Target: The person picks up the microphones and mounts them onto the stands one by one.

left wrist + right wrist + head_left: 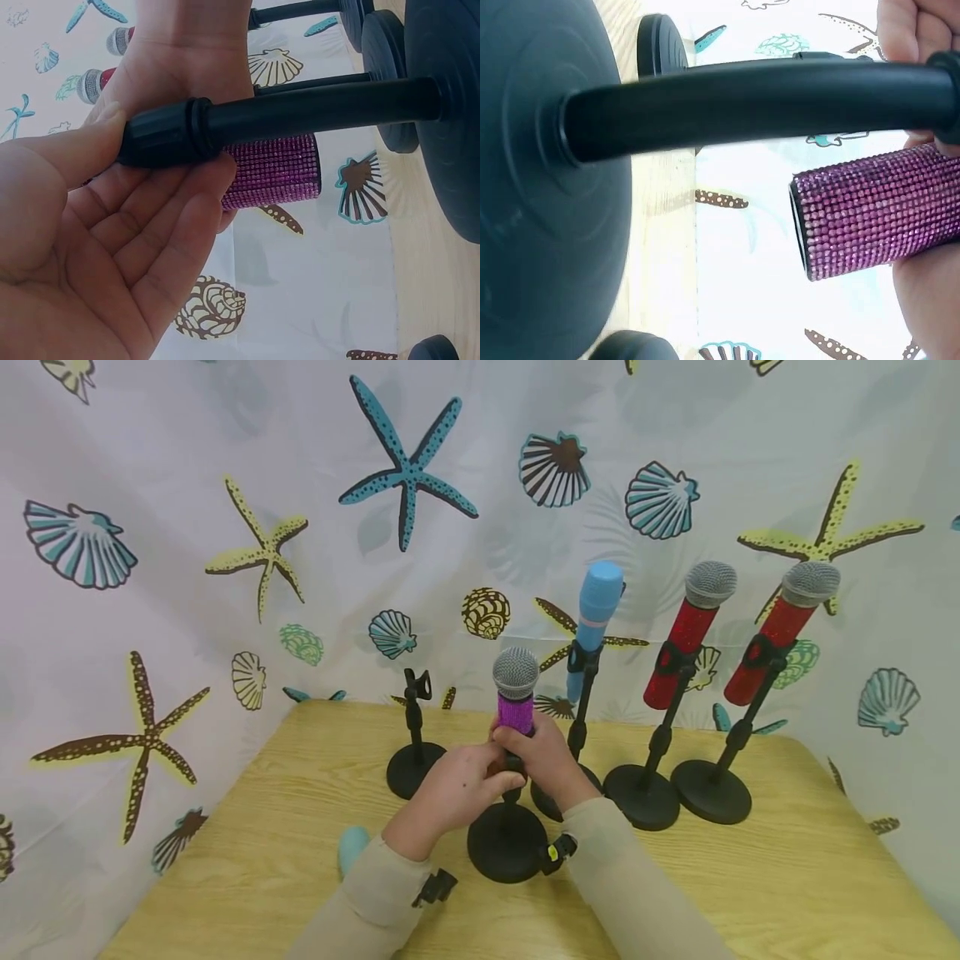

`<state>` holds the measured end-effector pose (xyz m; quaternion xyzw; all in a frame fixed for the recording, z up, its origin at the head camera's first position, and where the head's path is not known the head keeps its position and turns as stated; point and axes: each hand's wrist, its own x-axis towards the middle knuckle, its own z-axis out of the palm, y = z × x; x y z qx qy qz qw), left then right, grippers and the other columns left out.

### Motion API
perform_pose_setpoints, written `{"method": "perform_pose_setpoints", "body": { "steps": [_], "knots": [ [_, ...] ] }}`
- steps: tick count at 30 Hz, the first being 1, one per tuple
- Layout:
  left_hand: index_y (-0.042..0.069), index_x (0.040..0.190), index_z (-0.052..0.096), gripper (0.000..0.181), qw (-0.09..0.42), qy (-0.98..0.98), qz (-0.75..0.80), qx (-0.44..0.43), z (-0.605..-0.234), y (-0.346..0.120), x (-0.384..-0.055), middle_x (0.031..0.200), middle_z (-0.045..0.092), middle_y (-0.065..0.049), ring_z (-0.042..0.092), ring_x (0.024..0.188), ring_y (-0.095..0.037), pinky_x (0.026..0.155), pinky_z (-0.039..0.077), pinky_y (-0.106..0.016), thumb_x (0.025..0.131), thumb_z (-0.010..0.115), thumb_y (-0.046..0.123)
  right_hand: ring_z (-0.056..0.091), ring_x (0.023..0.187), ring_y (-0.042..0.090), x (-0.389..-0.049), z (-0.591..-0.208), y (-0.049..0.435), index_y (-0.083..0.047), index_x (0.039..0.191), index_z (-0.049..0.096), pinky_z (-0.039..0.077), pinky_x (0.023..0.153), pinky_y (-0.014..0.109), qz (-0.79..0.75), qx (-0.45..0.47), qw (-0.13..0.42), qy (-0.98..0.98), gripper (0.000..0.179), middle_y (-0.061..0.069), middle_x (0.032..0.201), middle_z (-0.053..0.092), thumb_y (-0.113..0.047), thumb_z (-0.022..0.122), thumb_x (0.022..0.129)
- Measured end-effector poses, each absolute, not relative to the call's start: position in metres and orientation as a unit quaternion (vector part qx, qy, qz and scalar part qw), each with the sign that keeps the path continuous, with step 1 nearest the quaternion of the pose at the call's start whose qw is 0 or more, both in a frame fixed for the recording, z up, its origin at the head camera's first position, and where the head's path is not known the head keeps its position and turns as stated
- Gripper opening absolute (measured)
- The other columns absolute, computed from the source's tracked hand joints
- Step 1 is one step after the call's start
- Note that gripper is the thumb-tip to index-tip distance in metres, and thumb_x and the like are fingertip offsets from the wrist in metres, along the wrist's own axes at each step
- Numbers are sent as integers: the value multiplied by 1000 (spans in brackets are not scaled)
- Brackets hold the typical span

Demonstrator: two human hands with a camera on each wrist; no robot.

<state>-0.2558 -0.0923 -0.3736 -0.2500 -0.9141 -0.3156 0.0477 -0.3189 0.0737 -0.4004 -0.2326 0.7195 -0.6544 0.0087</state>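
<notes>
A purple rhinestone-covered microphone (515,713) with a silver mesh head stands upright at the centre of the head view. My right hand (553,758) grips its body, thumb in front. Just below, my left hand (459,787) holds the collar (166,133) of a black desk microphone stand (507,845), thumb on one side and fingers on the other. In the right wrist view the microphone's lower end (877,214) lies alongside the stand's pole (757,103). The hands hide the clip, so I cannot tell whether the microphone sits in it.
To the right, a blue microphone (600,597) and two red ones (681,647), (772,643) rest tilted in black stands. A stand with a bare clip (415,760) is at the back left. A light-blue object (352,847) lies by my left sleeve. Behind the wooden table (262,827) hangs a seashell-print curtain (315,410).
</notes>
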Motion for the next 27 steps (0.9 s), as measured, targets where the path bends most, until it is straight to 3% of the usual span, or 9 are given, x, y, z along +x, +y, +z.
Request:
{"method": "perform_pose_setpoints", "body": {
  "steps": [7, 12, 20, 23, 27],
  "knots": [
    [19, 83, 60, 22, 43, -912, -318, -256, -372, -92, -255, 67, 52, 7, 49, 61, -10, 55, 41, -28, 97, 70, 33, 63, 86, 28, -321, -400, 77, -4, 109, 65, 52, 82, 41, -644, -252, 4, 723, 30, 12, 96, 66, -31, 70, 96],
    [19, 86, 60, 20, 32, -912, -323, -252, -371, -92, -255, 69, 53, 6, 49, 62, -11, 56, 41, -29, 98, 69, 32, 67, 93, 26, -318, -396, 79, -6, 116, 64, 52, 89, 45, -620, -253, 1, 743, 31, 10, 101, 70, -32, 66, 100],
    [20, 91, 65, 17, 12, -911, -338, -238, -373, -89, -255, 74, 59, 7, 53, 64, -12, 58, 46, -31, 98, 68, 34, 59, 121, 26, -292, -395, 100, -15, 143, 47, 44, 103, 54, -510, -212, -36, 833, 53, 8, 130, 62, -49, 54, 103],
    [19, 90, 65, 19, 12, -912, -337, -235, -373, -89, -256, 73, 59, 7, 52, 64, -12, 58, 45, -30, 99, 67, 36, 62, 115, 24, -279, -398, 111, -14, 140, 49, 48, 99, 51, -467, -183, -39, 864, 52, 7, 125, 63, -52, 52, 103],
    [18, 95, 69, 21, 0, -913, -334, -235, -373, -91, -258, 74, 59, 6, 52, 65, -11, 58, 44, -30, 100, 65, 38, 64, 100, 19, -266, -403, 122, -13, 122, 61, 53, 88, 46, -384, -196, 8, 902, 40, 0, 110, 66, -48, 57, 102]
  ]
}}
